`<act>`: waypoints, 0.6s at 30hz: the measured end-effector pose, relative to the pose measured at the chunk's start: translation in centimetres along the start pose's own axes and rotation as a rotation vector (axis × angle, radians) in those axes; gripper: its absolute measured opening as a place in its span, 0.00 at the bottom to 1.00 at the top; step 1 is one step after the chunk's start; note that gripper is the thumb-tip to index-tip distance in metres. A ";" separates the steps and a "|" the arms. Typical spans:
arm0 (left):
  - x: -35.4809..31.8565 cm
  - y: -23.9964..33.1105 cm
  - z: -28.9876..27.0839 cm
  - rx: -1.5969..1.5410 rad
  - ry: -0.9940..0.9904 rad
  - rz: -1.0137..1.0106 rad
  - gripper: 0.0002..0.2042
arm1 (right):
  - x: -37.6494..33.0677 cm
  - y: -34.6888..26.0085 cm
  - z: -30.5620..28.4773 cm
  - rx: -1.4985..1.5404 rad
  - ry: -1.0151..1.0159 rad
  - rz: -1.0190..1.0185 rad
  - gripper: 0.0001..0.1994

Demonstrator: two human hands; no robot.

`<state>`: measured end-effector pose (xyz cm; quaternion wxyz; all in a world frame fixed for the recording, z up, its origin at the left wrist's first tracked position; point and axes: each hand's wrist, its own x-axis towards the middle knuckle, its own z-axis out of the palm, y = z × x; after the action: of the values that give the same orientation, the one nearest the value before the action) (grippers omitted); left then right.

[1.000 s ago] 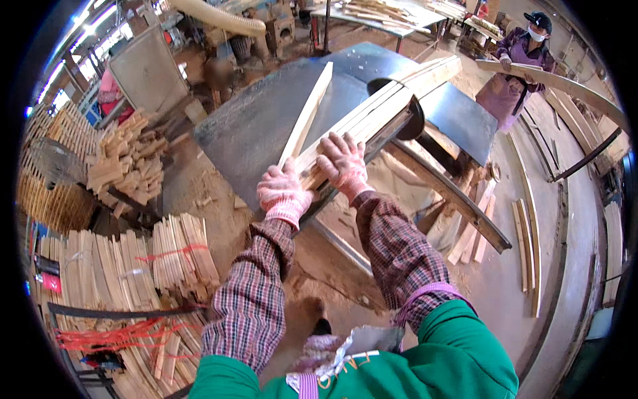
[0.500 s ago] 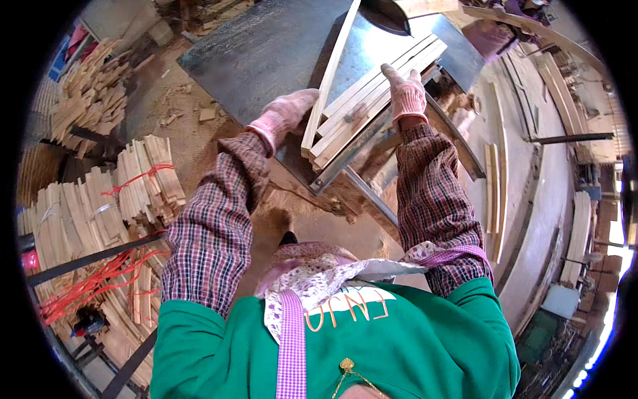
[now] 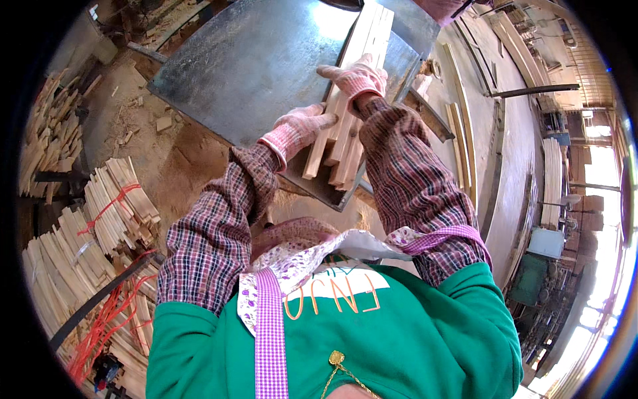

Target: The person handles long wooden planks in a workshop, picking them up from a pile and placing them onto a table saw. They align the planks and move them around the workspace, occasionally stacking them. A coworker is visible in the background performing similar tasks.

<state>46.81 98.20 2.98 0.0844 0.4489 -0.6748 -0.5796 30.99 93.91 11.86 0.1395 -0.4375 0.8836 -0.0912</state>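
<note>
A bundle of pale wooden strips (image 3: 341, 139) lies lengthwise along the right part of a dark metal table (image 3: 242, 70). Their near ends are uneven, some jutting further toward me than others. My left hand (image 3: 300, 132), in a pinkish knit glove, presses its closed fingers against the left side of the bundle. Further up, my right hand (image 3: 357, 78) in a matching glove lies across the top with its thumb out to the left and its fingers curled over the strips. The fingertips on the far side are partly hidden.
Bundles of wood strips (image 3: 116, 206) tied with red cord stand at the left, with a loose heap of offcuts (image 3: 53, 136) behind them. Long boards (image 3: 462, 146) lie on the floor at the right. A metal bar (image 3: 438, 123) sticks out beside the table.
The separate leftmost strip now lies alongside the others. The bundle has turned to point more directly away from me. My right hand has moved left onto its top; my left hand remains beside it.
</note>
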 end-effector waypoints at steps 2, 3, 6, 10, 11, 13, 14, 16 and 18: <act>-0.3 0.3 0.3 0.072 -0.028 0.082 0.33 | 0.4 -0.2 0.9 -0.107 0.027 0.149 0.57; -0.6 0.1 0.4 -0.071 -0.061 0.035 0.32 | 1.0 -0.1 1.3 -0.103 0.013 0.213 0.54; -2.0 -1.9 0.6 -0.479 -0.009 0.212 0.30 | 4.6 0.5 2.7 -0.189 0.001 0.337 0.47; -5.7 -7.2 0.6 -1.328 0.136 -0.054 0.25 | 6.5 4.0 4.1 -0.042 -0.004 0.066 0.28; -6.7 -8.5 -0.1 -1.447 0.087 -0.005 0.24 | 6.4 4.8 3.9 0.028 -0.033 -0.129 0.20; -8.9 -10.3 -0.8 -1.574 0.064 0.029 0.26 | 6.0 6.3 2.3 0.236 0.028 -0.238 0.19; -9.3 -10.1 -0.6 -1.531 0.049 0.057 0.29 | 5.8 7.1 1.4 0.516 -0.053 -0.231 0.19; -10.9 -9.7 -0.8 -1.422 0.098 0.029 0.35 | 5.3 6.5 -0.4 1.218 -0.222 -0.043 0.20; -12.7 -8.4 -0.3 -1.338 0.161 -0.049 0.42 | 4.5 5.8 -2.3 1.476 -0.338 0.039 0.23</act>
<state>58.69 107.59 1.03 0.3811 0.3568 -0.1516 -0.8393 23.30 93.88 11.62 0.5314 -0.2226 0.5674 -0.5884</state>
